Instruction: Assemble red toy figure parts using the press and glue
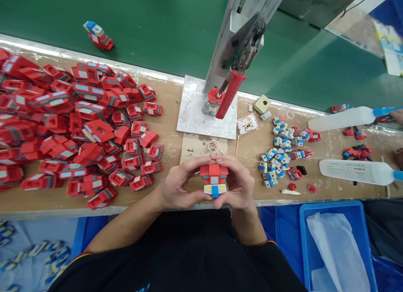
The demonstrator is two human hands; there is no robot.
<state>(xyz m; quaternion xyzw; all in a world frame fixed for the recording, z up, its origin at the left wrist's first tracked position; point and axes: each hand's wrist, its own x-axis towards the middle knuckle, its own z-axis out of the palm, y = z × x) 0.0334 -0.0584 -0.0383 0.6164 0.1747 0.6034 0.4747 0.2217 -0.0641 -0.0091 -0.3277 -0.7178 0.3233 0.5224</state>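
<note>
Between my left hand (179, 183) and my right hand (241, 183) is a red toy body part (214, 173) with a white, blue and yellow block at its near end. Fingers of both hands are closed around it from the two sides, thumbs at the near end. It is held over the table's front edge. Just beyond my hands stands a lever press with a red handle (231, 94) on a metal base plate (192, 115). Another red toy part (214, 95) sits under the press.
A large heap of red toy parts (94, 130) covers the left. Small white-blue-yellow blocks (277, 161) lie at right, near two white bottles (349, 171). A bag of small pins (247, 124) is beside the plate. Another person's hand (397, 115) shows at far right, above a blue bin (304, 241).
</note>
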